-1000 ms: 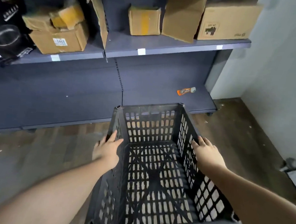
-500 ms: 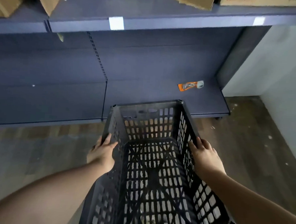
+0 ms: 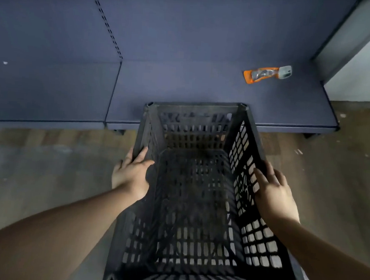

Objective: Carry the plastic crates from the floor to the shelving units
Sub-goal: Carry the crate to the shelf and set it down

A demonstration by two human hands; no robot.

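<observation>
A black slatted plastic crate (image 3: 195, 205), empty, is held in front of me above the floor. My left hand (image 3: 131, 174) grips its left rim, thumb inside. My right hand (image 3: 273, 191) grips the right rim, fingers over the edge. The crate's far end overlaps the front edge of the low blue-grey bottom shelf (image 3: 183, 85) of the shelving unit. The crate's near corners run to the bottom of the frame.
An orange and grey packaged item (image 3: 267, 73) lies on the bottom shelf to the right. A slotted upright (image 3: 104, 20) divides two shelf bays. A white wall (image 3: 361, 70) stands at the right. Wood-look floor (image 3: 48, 170) lies around the crate.
The view has tilted down and closed in on the bottom shelf; the upper shelves with cardboard boxes left the frame. The crate's far end now reaches the shelf's front edge. Both hands keep their hold.
</observation>
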